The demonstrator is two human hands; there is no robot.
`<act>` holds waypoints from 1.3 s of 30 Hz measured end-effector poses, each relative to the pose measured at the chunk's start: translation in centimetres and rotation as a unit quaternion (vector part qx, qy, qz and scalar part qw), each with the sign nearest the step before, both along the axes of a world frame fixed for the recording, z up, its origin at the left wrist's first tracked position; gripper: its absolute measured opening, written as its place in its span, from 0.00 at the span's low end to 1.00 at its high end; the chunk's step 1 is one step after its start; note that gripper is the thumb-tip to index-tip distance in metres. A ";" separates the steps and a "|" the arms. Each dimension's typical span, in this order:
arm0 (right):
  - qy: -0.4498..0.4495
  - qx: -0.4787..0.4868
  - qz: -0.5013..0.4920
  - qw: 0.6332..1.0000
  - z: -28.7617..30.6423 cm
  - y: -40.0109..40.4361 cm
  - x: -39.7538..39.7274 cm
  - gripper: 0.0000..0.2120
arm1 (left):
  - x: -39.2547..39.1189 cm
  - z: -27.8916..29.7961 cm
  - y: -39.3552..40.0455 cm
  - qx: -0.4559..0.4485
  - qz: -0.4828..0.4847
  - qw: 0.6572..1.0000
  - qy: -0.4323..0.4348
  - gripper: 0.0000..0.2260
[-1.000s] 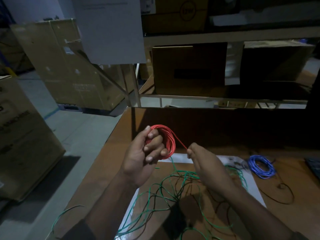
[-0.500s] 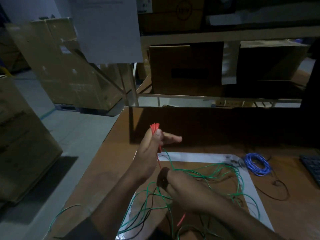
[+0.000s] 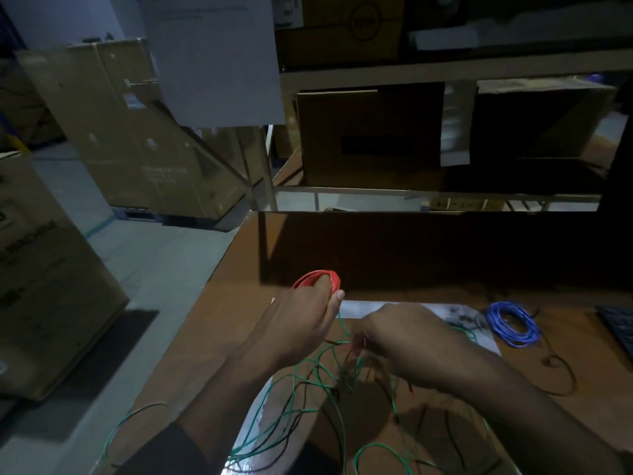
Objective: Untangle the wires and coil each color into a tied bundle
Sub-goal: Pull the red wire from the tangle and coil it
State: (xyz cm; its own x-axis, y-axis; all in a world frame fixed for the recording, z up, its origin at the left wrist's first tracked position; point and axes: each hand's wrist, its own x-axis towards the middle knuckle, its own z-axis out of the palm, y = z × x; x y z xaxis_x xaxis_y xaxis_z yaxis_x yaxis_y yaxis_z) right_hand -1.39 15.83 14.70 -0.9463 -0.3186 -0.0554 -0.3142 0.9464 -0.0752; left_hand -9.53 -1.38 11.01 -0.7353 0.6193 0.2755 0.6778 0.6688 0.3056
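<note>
A red wire coil [image 3: 320,279] is gripped in my left hand [image 3: 301,320] above the brown table [image 3: 219,320]; only the coil's top loops show past my fingers. My right hand [image 3: 407,341] is just to the right and lower, fingers curled over the tangle, apparently pinching the coil's loose red wire end, mostly hidden. Loose green wire [image 3: 301,375] and black wire [image 3: 301,399] lie tangled under both hands on a white sheet [image 3: 363,308]. A coiled blue wire bundle [image 3: 512,323] rests on the table to the right.
A black wire loop [image 3: 561,375] lies near the blue bundle, and a dark keyboard corner [image 3: 620,323] sits at the right edge. Shelving with cardboard boxes [image 3: 370,135] stands behind the table. The table's left edge drops to the floor with large boxes [image 3: 44,279].
My left hand turned the red coil from edge-on to showing its loops. My right hand rose from low over the tangle to just right of the left hand.
</note>
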 end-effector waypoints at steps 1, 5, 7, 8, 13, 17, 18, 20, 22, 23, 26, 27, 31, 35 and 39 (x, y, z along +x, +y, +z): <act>0.040 0.026 -0.012 0.999 -0.2 0.0 -0.2 0.08 | 0.0 0.0 0.0 -0.013 0.005 1.000 -0.002 0.11; 0.143 0.094 -0.028 0.985 -0.9 0.0 -1.4 0.06 | -0.3 -0.1 -0.2 -0.018 0.020 0.999 -0.017 0.12; 0.164 0.098 -0.042 0.981 -1.1 0.3 -1.3 0.06 | -0.6 -0.1 -0.6 -0.007 0.030 0.999 -0.020 0.12; 0.164 0.103 -0.042 0.980 -1.1 0.4 -1.1 0.06 | -0.8 -0.1 -0.8 -0.005 0.035 0.999 -0.017 0.12; 0.170 0.114 0.017 0.979 -1.4 0.8 -0.3 0.07 | -0.9 -0.8 -1.3 0.023 0.041 0.999 -0.022 0.12; 0.263 0.011 0.032 0.964 -1.5 1.8 -1.3 0.06 | -1.7 -0.8 -1.8 0.174 0.026 0.977 -0.121 0.15; 0.276 -0.027 0.029 0.960 -1.6 1.9 -1.4 0.08 | -1.8 -0.6 -1.9 0.222 0.020 0.960 -0.171 0.16; 0.300 -0.095 0.019 0.949 -1.8 1.8 -1.3 0.08 | -1.6 -0.2 -1.9 0.304 -0.002 0.911 -0.279 0.17; 0.324 -0.142 -0.006 0.935 -1.8 1.6 -1.2 0.06 | -0.8 0.3 -1.6 0.360 -0.013 0.859 -0.363 0.17; 0.337 -0.158 -0.021 0.928 -1.7 1.7 -1.2 0.06 | -0.3 0.6 -1.3 0.381 -0.010 0.837 -0.394 0.16; 0.358 -0.184 -0.077 0.912 -1.4 1.9 -1.6 0.10 | 0.9 0.8 -0.7 0.429 -0.052 0.789 -0.437 0.16; 0.342 -0.207 -0.095 0.912 -1.5 1.9 -1.8 0.11 | 1.2 0.8 -0.5 0.443 -0.081 0.769 -0.453 0.17; 0.206 -0.397 -0.125 0.885 -2.1 1.5 -2.0 0.15 | 2.0 0.8 0.1 0.485 -0.153 0.671 -0.540 0.18; 0.134 -0.517 -0.120 0.837 -2.2 0.5 -2.0 0.13 | 2.3 1.0 0.5 0.523 -0.156 0.598 -0.587 0.19; 0.077 -0.618 -0.164 0.765 -2.5 -0.7 -1.8 0.15 | 2.8 0.9 1.0 0.531 -0.128 0.644 -0.536 0.20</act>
